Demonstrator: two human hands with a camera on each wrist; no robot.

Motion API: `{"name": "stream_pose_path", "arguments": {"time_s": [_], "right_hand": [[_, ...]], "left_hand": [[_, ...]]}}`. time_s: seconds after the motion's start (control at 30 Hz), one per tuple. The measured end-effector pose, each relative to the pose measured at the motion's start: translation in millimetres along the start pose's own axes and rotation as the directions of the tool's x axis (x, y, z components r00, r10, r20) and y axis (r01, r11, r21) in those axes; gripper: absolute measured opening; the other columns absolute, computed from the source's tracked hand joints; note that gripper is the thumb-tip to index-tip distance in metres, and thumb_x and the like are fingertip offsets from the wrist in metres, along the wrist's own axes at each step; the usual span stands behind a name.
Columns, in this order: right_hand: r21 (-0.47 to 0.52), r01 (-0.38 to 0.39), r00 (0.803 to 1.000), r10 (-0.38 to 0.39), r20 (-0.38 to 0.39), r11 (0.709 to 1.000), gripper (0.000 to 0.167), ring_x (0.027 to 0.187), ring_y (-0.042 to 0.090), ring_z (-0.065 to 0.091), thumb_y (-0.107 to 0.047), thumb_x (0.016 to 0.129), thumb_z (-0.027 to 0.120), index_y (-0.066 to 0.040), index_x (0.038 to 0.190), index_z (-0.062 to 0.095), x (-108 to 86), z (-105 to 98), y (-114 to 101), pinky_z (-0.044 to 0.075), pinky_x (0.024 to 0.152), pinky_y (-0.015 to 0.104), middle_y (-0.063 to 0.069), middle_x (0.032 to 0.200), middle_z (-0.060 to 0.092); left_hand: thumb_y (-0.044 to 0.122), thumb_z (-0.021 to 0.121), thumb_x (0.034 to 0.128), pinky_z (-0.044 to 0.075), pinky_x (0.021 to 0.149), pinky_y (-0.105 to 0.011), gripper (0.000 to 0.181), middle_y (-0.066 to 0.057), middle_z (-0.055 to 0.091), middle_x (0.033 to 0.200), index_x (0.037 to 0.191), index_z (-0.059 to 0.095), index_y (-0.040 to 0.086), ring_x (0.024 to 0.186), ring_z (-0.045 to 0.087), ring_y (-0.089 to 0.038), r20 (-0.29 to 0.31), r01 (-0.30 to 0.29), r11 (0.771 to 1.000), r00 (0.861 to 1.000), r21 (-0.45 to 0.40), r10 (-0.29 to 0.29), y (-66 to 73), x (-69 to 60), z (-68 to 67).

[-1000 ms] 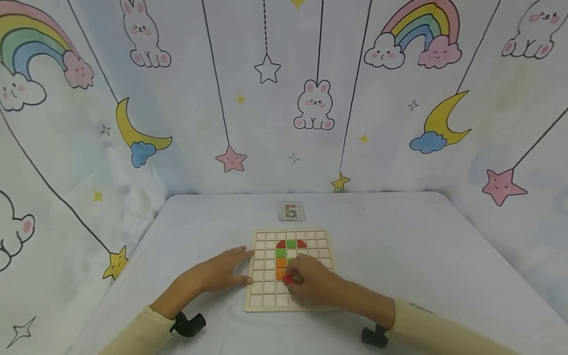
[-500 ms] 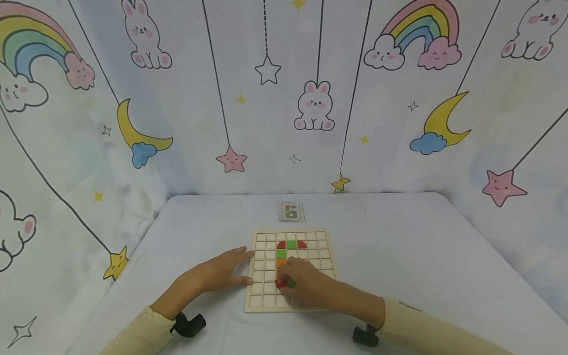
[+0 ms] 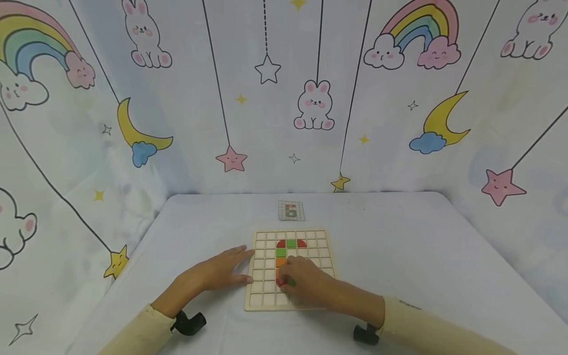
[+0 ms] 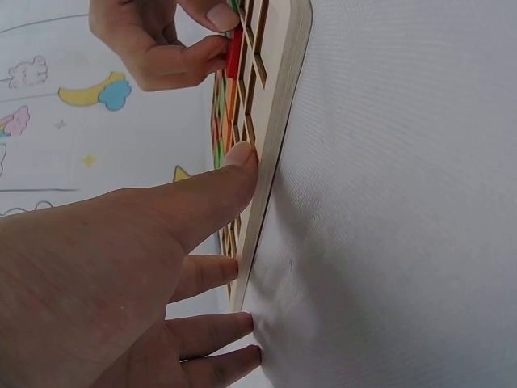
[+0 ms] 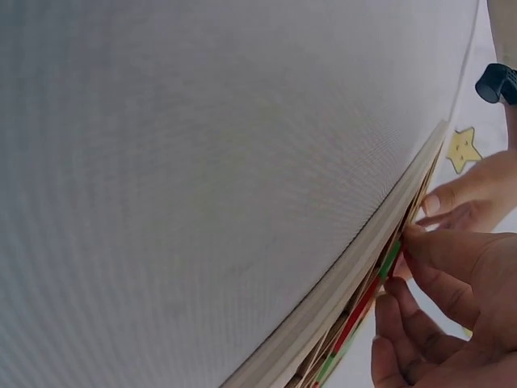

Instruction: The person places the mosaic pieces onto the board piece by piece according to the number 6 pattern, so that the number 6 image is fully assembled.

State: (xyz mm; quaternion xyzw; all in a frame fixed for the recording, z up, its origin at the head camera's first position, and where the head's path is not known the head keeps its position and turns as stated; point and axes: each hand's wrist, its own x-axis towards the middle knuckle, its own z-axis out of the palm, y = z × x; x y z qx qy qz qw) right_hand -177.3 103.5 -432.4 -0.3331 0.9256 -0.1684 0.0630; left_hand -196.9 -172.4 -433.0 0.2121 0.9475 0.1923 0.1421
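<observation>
My right hand (image 3: 306, 278) is over the lower middle of a wooden grid board (image 3: 264, 301). Its fingers pinch a red tile (image 4: 233, 55), which stands tilted at a cell below the orange tiles (image 3: 281, 262). A green piece (image 3: 291, 282) also shows at that hand, partly covered by the fingers. My left hand (image 3: 224, 270) lies at the board's left edge with straight fingers, the thumb (image 4: 241, 153) touching the rim. On the board, a green tile (image 3: 291, 243) lies between two rounded red tiles. Another green tile (image 3: 281, 252) lies above the orange ones.
Behind the board, a small gridded card (image 3: 291, 211) with a coloured figure like a 6 lies on the white-covered table (image 3: 390, 246). A printed cloth (image 3: 275, 123) rises at the back and sides. Black cameras (image 3: 190, 324) sit on both wrists.
My right hand has moved slightly left with the red tile, down to the cell below the orange tiles. In the last half second it hardly shifts. My left hand stays in place.
</observation>
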Motion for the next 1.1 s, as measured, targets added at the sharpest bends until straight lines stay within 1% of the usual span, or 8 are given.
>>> {"name": "stream_pose_path", "arguments": {"time_s": [0.2, 0.4, 0.53, 0.63, 0.77, 0.87, 1.0, 1.1], "right_hand": [[-0.019, 0.026, 0.999, -0.026, -0.019, 0.999, 0.008, 0.088, 0.004, 0.052, -0.023, 0.094, 0.082, -0.024, 0.096, 0.074, -0.8, -2.6, 2.1, 0.052, 0.083, 0.025, -0.015, 0.093, 0.061], [-0.023, 0.036, 0.999, -0.036, -0.019, 0.999, 0.014, 0.093, 0.004, 0.055, -0.023, 0.095, 0.082, -0.022, 0.105, 0.074, -0.8, -3.1, 2.2, 0.054, 0.089, 0.027, -0.015, 0.100, 0.066], [-0.014, 0.054, 0.998, -0.054, -0.020, 0.998, 0.013, 0.094, 0.003, 0.056, -0.023, 0.094, 0.082, -0.022, 0.105, 0.074, -0.3, -2.3, 2.9, 0.054, 0.092, 0.027, -0.015, 0.098, 0.068], [0.001, 0.080, 0.997, -0.080, -0.021, 0.997, 0.012, 0.094, 0.003, 0.057, -0.021, 0.094, 0.082, -0.021, 0.103, 0.075, -0.1, -1.1, 3.8, 0.055, 0.092, 0.026, -0.015, 0.097, 0.069], [0.001, 0.092, 0.996, -0.092, -0.021, 0.996, 0.012, 0.094, 0.003, 0.057, -0.022, 0.094, 0.082, -0.020, 0.104, 0.076, -0.4, -1.0, 4.5, 0.055, 0.092, 0.025, -0.015, 0.098, 0.069], [-0.010, 0.091, 0.995, -0.091, -0.029, 0.996, 0.013, 0.095, 0.003, 0.058, -0.022, 0.094, 0.083, -0.020, 0.105, 0.076, -1.3, -1.8, 4.6, 0.056, 0.092, 0.026, -0.015, 0.099, 0.069], [0.002, 0.091, 0.995, -0.091, -0.040, 0.996, 0.013, 0.093, 0.003, 0.057, -0.019, 0.093, 0.084, -0.019, 0.104, 0.076, -3.7, -2.9, 5.7, 0.056, 0.090, 0.025, -0.013, 0.097, 0.068], [0.008, 0.081, 0.996, -0.081, -0.036, 0.997, 0.013, 0.093, 0.004, 0.056, -0.020, 0.093, 0.084, -0.020, 0.104, 0.077, -5.3, -4.2, 7.6, 0.055, 0.088, 0.025, -0.014, 0.099, 0.067]], "left_hand": [[0.055, 0.072, 0.0967, 0.033, 0.125, -0.059, 0.082, -0.020, 0.035, 0.169, 0.162, 0.043, 0.015, 0.156, 0.034, -0.040, 0.003, 0.006, 1.000, 1.000, 0.009, -0.006, -0.8, 2.1, 1.4], [0.054, 0.072, 0.0973, 0.033, 0.125, -0.059, 0.081, -0.021, 0.036, 0.168, 0.162, 0.043, 0.014, 0.156, 0.034, -0.040, 0.005, 0.003, 1.000, 1.000, 0.015, -0.003, -0.1, 2.3, 0.7], [0.052, 0.072, 0.0981, 0.033, 0.126, -0.059, 0.080, -0.023, 0.036, 0.168, 0.162, 0.043, 0.012, 0.156, 0.034, -0.041, 0.005, -0.011, 1.000, 1.000, 0.010, 0.011, 0.1, 2.2, 0.1], [0.050, 0.072, 0.0987, 0.032, 0.126, -0.059, 0.080, -0.024, 0.035, 0.167, 0.162, 0.043, 0.011, 0.156, 0.034, -0.042, 0.006, -0.020, 1.000, 1.000, 0.001, 0.020, 0.5, 1.8, -0.5], [0.048, 0.072, 0.0991, 0.033, 0.126, -0.059, 0.079, -0.024, 0.035, 0.167, 0.161, 0.043, 0.010, 0.155, 0.035, -0.043, 0.005, -0.023, 1.000, 1.000, -0.001, 0.023, 1.3, 1.4, -0.7], [0.047, 0.073, 0.0992, 0.033, 0.125, -0.059, 0.078, -0.024, 0.036, 0.167, 0.161, 0.044, 0.010, 0.155, 0.035, -0.042, 0.002, -0.024, 1.000, 1.000, -0.002, 0.024, 1.8, 1.1, -0.9], [0.048, 0.072, 0.0992, 0.033, 0.125, -0.059, 0.078, -0.023, 0.036, 0.168, 0.161, 0.044, 0.011, 0.156, 0.035, -0.042, 0.004, -0.016, 1.000, 1.000, -0.002, 0.016, 2.0, 0.9, -0.9], [0.049, 0.072, 0.0991, 0.032, 0.126, -0.059, 0.078, -0.023, 0.035, 0.168, 0.162, 0.043, 0.012, 0.156, 0.034, -0.041, 0.008, -0.008, 1.000, 1.000, 0.000, 0.008, 1.8, 0.8, -1.0]]}}
